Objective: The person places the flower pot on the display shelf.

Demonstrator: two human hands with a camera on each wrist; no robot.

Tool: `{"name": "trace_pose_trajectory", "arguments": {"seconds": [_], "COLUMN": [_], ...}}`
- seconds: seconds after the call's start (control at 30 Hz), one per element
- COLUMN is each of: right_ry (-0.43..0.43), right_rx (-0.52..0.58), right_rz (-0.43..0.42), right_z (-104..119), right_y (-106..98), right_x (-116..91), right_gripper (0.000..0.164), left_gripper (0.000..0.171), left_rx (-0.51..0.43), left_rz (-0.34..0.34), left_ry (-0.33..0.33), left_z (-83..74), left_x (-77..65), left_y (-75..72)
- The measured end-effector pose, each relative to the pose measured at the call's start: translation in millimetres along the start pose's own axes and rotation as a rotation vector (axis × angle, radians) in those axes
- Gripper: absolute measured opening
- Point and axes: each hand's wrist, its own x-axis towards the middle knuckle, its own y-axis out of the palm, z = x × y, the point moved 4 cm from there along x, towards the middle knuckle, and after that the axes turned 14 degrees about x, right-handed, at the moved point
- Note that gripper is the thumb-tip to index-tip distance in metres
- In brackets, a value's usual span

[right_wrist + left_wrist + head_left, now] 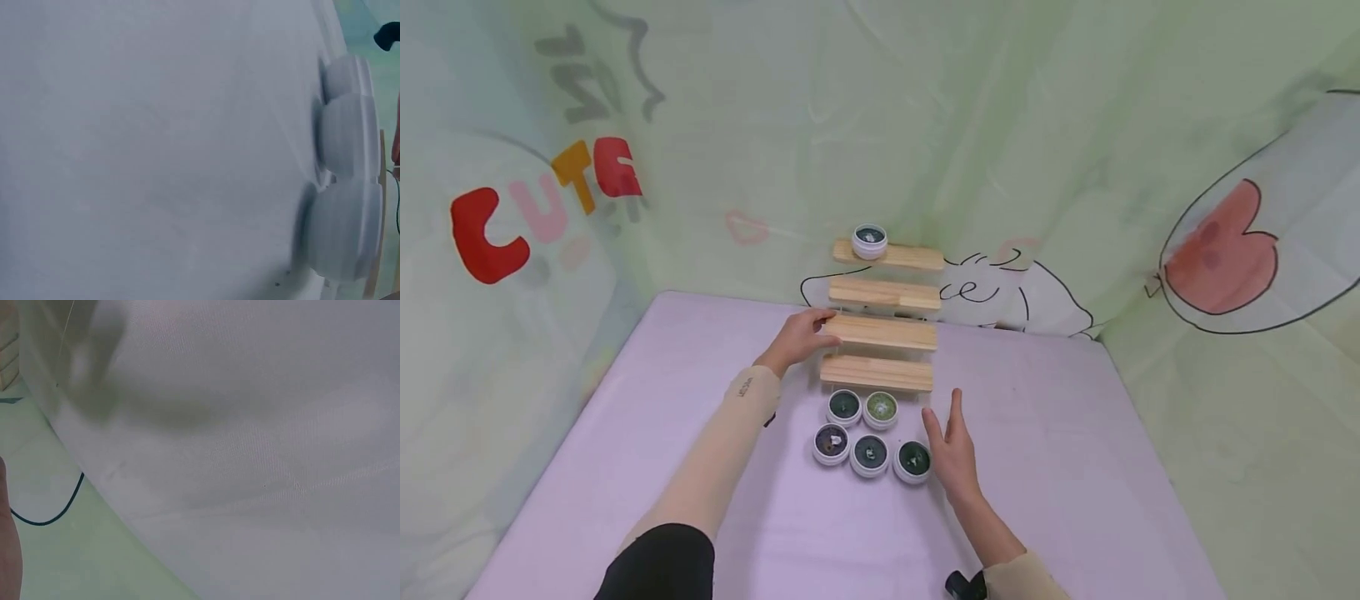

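A stepped wooden display rack (882, 332) of several pale planks stands towards the back of the table. My left hand (799, 337) holds its left end at the second plank from the bottom, thumb in front and fingers behind. One white round jar (869, 242) with a dark top sits on the top plank. In front of the rack stand several more, among them a light green-topped jar (881, 409) and a dark green-topped jar (913, 461). Beside the latter, my right hand (955, 454) hovers with its fingers spread, holding nothing. The right wrist view shows white jars (344, 231) from the side.
A pale lilac cloth covers the table (1045, 467). Green printed curtains (760, 125) hang behind and at both sides, close behind the rack. The left wrist view shows mostly cloth.
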Motion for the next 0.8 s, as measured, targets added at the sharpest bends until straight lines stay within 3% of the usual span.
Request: {"name": "trace_pose_trajectory", "arguments": {"seconds": [0.47,0.8], "right_ry": [-0.008,-0.061], "right_rx": [-0.080,-0.061], "right_rz": [0.014,0.026], "right_z": [-30.3,-30.7], "right_y": [6.9,17.3], "right_x": [-21.7,-35.2], "right_gripper": [0.092,0.093], "left_gripper": [0.063,0.064], "left_rx": [-0.014,-0.018], "left_rz": [0.004,0.004], "left_ry": [-0.026,-0.012], "left_z": [-0.1,-1.7], "left_x": [-3.0,-2.8], "left_y": [-3.5,-2.1]}}
